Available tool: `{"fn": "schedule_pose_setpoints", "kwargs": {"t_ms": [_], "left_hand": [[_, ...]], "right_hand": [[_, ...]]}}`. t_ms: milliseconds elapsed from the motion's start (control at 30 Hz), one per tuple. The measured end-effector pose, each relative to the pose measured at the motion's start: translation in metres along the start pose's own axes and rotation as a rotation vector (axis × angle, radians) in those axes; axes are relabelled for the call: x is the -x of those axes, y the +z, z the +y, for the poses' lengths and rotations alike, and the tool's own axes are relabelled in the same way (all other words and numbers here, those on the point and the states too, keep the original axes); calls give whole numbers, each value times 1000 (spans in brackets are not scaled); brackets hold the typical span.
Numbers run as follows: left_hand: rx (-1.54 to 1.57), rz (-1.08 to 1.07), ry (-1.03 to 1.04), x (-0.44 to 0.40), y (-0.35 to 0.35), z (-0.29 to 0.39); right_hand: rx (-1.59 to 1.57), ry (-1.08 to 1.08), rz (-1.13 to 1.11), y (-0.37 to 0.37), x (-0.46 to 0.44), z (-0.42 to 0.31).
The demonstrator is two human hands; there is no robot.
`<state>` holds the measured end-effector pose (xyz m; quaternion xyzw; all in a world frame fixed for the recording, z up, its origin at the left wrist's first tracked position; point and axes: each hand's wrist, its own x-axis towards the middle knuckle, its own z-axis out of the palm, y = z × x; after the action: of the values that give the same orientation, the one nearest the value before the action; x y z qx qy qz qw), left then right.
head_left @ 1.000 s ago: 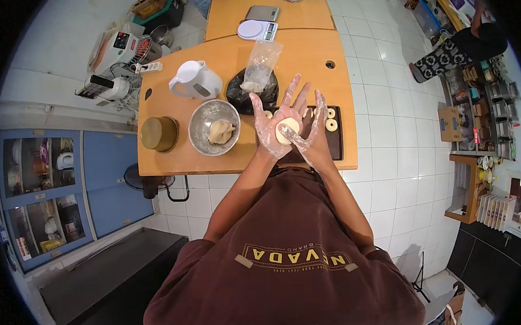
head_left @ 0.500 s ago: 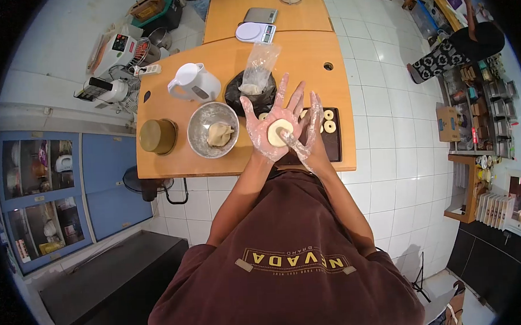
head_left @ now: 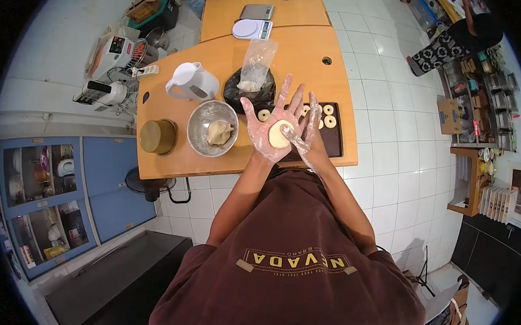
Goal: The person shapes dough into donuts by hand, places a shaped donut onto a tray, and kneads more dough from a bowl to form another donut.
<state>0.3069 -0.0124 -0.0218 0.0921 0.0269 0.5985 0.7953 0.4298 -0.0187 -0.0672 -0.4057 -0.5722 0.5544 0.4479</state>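
My left hand (head_left: 261,129) is palm up, dusted with flour, its fingers spread wide. A flattened round of pale dough (head_left: 278,137) lies on that palm. My right hand (head_left: 310,136) comes in from the right with its fingers stretched out, and its thumb touches the right edge of the dough. Behind and beside my right hand is a dark baking tray (head_left: 334,143), partly hidden by both hands. Several dough rings (head_left: 329,122) lie on it. To the left, a metal bowl (head_left: 196,133) holds a lump of dough (head_left: 219,133).
A white jug (head_left: 193,82), a brownish round container (head_left: 156,137) and a black bag (head_left: 234,94) with a clear plastic bag (head_left: 257,67) stand on the wooden table (head_left: 302,56). Farther back are two scales (head_left: 252,28). Another person (head_left: 461,40) stands by the shelves at far right.
My right thumb has moved from the middle of the dough round toward its right edge. The view has shifted slightly, and more of a dough ring shows left of my fingers.
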Motion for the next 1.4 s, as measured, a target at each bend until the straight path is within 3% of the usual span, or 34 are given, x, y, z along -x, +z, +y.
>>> {"fn": "schedule_pose_setpoints", "kwargs": {"t_ms": [933,1100,1200,1300,1400], "left_hand": [[2,37,-39,-5,-10,8],[-11,68,31,-11,-11,6],[309,-129,-15,-14,-32,13],[90,110,53,-12,-24,10],[66,112,55,-12,-29,9]], "right_hand": [[151,73,144,2,-1,-3],[363,-222,141,-4,-1,-22],[515,-347,92,-8,2,-24],[627,-365,105,-5,6,-28],[572,-346,84,-5,7,-29]]}}
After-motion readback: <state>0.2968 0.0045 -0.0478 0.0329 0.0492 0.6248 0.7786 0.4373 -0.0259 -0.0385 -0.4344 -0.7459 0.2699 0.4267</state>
